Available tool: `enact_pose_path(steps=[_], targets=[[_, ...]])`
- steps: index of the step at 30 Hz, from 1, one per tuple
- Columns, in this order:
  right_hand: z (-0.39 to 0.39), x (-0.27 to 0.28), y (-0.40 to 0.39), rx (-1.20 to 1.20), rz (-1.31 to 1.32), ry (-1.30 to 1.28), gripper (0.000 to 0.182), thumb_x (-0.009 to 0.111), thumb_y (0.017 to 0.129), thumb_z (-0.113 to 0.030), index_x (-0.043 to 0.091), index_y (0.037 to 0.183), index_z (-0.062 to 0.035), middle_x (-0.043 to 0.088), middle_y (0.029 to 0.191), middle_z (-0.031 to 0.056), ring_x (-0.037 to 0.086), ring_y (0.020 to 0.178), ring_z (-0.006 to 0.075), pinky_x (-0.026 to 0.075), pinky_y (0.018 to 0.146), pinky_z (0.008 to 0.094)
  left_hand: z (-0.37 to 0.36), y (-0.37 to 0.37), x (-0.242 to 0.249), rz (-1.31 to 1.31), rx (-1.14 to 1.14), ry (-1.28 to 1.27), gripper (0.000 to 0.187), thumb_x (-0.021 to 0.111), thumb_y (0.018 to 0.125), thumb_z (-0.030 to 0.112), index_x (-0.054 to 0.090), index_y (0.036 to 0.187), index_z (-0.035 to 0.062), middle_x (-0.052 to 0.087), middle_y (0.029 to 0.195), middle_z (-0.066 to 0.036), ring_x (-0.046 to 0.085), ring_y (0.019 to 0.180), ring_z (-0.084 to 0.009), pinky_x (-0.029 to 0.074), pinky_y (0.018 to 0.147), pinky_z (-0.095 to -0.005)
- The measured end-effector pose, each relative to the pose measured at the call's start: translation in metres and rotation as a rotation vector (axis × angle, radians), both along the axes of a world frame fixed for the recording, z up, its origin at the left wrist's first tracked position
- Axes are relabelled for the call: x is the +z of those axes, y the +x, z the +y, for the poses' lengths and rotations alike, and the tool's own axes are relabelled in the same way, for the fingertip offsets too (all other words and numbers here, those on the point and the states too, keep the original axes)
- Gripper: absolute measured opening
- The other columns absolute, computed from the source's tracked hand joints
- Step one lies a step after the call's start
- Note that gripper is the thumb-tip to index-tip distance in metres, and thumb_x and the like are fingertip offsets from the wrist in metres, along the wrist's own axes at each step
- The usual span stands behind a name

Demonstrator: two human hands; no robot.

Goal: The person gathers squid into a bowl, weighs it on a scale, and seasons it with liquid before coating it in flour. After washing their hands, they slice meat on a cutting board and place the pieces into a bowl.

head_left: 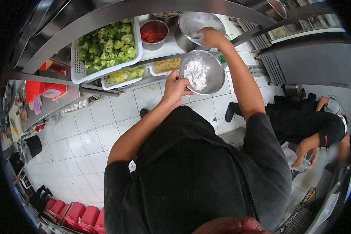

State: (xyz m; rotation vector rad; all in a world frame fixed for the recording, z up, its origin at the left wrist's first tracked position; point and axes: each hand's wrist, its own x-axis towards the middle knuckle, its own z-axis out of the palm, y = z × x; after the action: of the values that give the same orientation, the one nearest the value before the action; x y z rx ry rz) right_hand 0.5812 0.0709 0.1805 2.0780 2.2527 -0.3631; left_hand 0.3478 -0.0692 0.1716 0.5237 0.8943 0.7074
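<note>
My left hand (174,90) grips the rim of a round metal bowl (218,74), thumb on the inner edge. White powder (195,73) lies in a loose heap inside the bowl. Just beyond it, my right hand (213,38) reaches into a deep metal pot (183,42) with whitish contents. Its fingers are closed and point down at the pot's near side; what they hold, if anything, I cannot make out. The bowl hangs in front of the shelf edge, over the tiled floor.
Beside the pot are a container of chopped red pieces (153,36) and a white basket (76,64) of broccoli (109,45). Noodles (167,65) sit in a tray below. A metal rail (117,17) crosses above. At right, a co-worker (308,121) bends over a plastic-lined container.
</note>
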Motion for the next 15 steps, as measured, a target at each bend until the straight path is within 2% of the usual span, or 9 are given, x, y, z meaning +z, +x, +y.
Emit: enact_pose_path(steps=[1, 4, 7, 10, 13, 15], targets=[[0.011, -0.011, 0.004, 0.004, -0.008, -0.115, 0.045, 0.057, 0.075, -0.017, 0.062, 0.118, -0.0041, 0.059, 0.121, 0.0204, 0.051, 0.118, 0.0345, 0.039, 0.102, 0.0361, -0.001, 0.000, -0.002, -0.009, 0.000, -0.006, 0.018, 0.054, 0.071, -0.004, 0.041, 0.081, 0.0044, 0.054, 0.083, -0.011, 0.065, 0.071, -0.0254, 0.062, 0.061, -0.0419], [0.017, 0.009, 0.008, -0.007, -0.045, -0.008, 0.045, 0.062, 0.074, -0.024, 0.063, 0.117, -0.0113, 0.059, 0.122, 0.0177, 0.055, 0.114, 0.0320, 0.043, 0.099, 0.0369, -0.001, 0.000, -0.006, -0.033, 0.019, -0.012, 0.018, 0.054, 0.072, -0.004, 0.041, 0.080, 0.0044, 0.054, 0.083, -0.011, 0.066, 0.072, -0.0258, 0.062, 0.061, -0.0421], [0.012, 0.034, 0.027, -0.068, 0.065, 0.257, 0.045, 0.065, 0.072, -0.025, 0.064, 0.114, -0.0084, 0.059, 0.121, 0.0185, 0.056, 0.112, 0.0323, 0.044, 0.097, 0.0369, 0.000, -0.003, -0.006, -0.036, 0.046, -0.023, 0.017, 0.054, 0.072, -0.004, 0.042, 0.080, 0.0042, 0.054, 0.084, -0.011, 0.065, 0.073, -0.0257, 0.061, 0.061, -0.0423], [-0.015, 0.069, 0.020, -0.141, 0.099, 0.358, 0.044, 0.066, 0.073, -0.026, 0.064, 0.112, -0.0056, 0.061, 0.115, 0.0208, 0.059, 0.107, 0.0341, 0.046, 0.094, 0.0373, 0.002, 0.000, -0.007, -0.031, 0.045, -0.027, 0.017, 0.055, 0.072, -0.004, 0.042, 0.080, 0.0040, 0.054, 0.084, -0.011, 0.065, 0.073, -0.0252, 0.061, 0.060, -0.0422], [-0.048, 0.102, -0.001, -0.225, 0.238, 0.364, 0.041, 0.068, 0.072, -0.022, 0.065, 0.108, -0.0019, 0.065, 0.107, 0.0223, 0.062, 0.101, 0.0343, 0.047, 0.089, 0.0363, 0.007, 0.005, -0.011, -0.037, 0.034, -0.007, 0.018, 0.053, 0.074, -0.004, 0.043, 0.088, 0.0017, 0.057, 0.094, -0.016, 0.065, 0.079, -0.0281, 0.060, 0.063, -0.0426], [-0.068, 0.109, -0.001, -0.267, 0.516, 0.197, 0.041, 0.070, 0.070, -0.019, 0.066, 0.106, 0.0000, 0.066, 0.104, 0.0226, 0.063, 0.097, 0.0334, 0.048, 0.087, 0.0356, 0.008, 0.006, -0.015, -0.033, 0.022, -0.003, 0.020, 0.052, 0.074, -0.004, 0.043, 0.092, 0.0008, 0.058, 0.098, -0.019, 0.065, 0.081, -0.0295, 0.060, 0.065, -0.0427]])
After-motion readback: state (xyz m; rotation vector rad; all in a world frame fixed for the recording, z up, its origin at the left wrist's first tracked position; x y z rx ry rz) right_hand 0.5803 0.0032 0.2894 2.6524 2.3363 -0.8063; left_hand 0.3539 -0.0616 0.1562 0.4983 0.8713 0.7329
